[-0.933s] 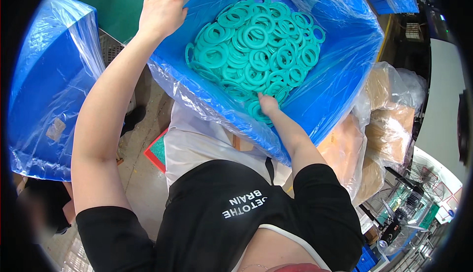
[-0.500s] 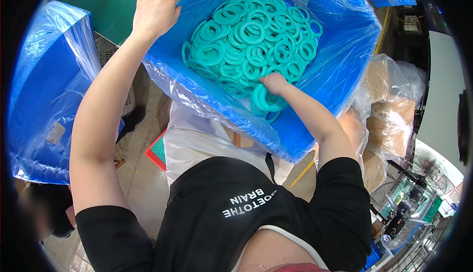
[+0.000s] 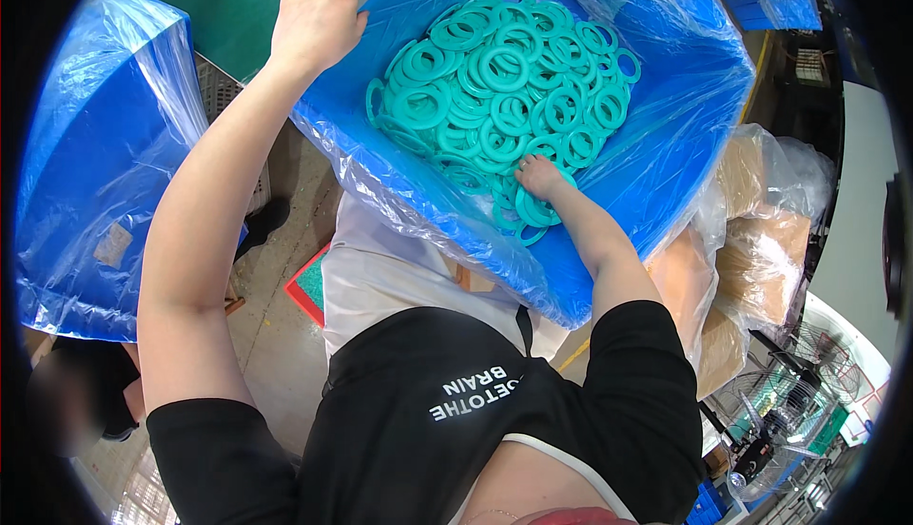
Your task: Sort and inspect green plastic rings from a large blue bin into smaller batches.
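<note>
A blue bin [image 3: 656, 97] lined with clear plastic film stands in front of me, holding a heap of flat turquoise rings [image 3: 501, 68]. My right hand [image 3: 538, 176] reaches into its near side, palm down over the rings, fingers bent and slightly apart. A turquoise ring [image 3: 534, 209] lies partly under that hand and wrist; no ring is plainly gripped. My left hand [image 3: 321, 19] rests with fingers stretched out on the edge of a green tabletop [image 3: 223, 11], beside the bin's upper left wall.
Another film-lined blue bin [image 3: 90, 183] stands at the left, with a person [image 3: 95, 387] below it. Wrapped cardboard boxes [image 3: 761, 249] and a fan [image 3: 780, 411] are at the right. A red-edged tray [image 3: 309, 287] sits on the floor near my legs.
My right hand has shifted slightly right and down, and its fingers have loosened from the ring it gripped. My left hand stays on the tabletop edge. The whole view has shifted slightly.
</note>
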Demonstrator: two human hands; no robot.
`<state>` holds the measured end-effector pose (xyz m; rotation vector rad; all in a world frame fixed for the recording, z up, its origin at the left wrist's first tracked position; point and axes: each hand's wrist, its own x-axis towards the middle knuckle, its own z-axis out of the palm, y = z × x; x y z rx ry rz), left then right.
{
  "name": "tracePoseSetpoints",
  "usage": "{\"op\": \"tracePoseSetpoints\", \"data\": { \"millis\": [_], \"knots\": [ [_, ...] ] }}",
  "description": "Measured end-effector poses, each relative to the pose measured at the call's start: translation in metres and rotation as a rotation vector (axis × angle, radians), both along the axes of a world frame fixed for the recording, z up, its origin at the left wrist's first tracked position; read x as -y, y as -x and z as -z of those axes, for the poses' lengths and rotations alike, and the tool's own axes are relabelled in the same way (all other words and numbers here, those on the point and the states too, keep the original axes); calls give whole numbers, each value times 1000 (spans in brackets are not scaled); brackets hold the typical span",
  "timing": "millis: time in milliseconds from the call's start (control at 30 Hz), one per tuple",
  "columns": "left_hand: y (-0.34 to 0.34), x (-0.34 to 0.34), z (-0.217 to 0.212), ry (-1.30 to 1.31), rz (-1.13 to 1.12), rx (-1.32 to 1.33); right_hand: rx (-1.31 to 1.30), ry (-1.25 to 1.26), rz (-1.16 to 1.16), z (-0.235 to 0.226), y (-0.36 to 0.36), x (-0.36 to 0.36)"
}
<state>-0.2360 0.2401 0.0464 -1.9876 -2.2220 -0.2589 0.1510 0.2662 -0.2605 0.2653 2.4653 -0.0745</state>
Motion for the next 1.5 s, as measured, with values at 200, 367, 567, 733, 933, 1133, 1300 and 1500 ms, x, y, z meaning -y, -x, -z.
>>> {"op": "tracePoseSetpoints", "data": {
  "millis": [200,367,567,733,933,1133,1300,1500],
  "knots": [
    [0,1,0,-19,7,-26,241,95,61,-2,14,-2],
    [3,2,2,-35,16,-7,274,119,176,5,23,0],
    [4,1,4,-35,6,-1,176,127,84,-3,6,-6],
    [6,1,3,-29,3,-9,94,27,282,-49,10,-10],
    [15,-6,29,-140,18,-103,-421,135,1142,-153,-1,-31],
    [13,3,23,-156,32,-48,-1392,1661,1835,-213,-28,41],
    [-93,71,13,-251,399,988,-1697,1863,1474,-256,-10,135],
    [-222,208,-23,247,358,1950,-1513,1514,1733,-273,-6,210]
  ]
}}
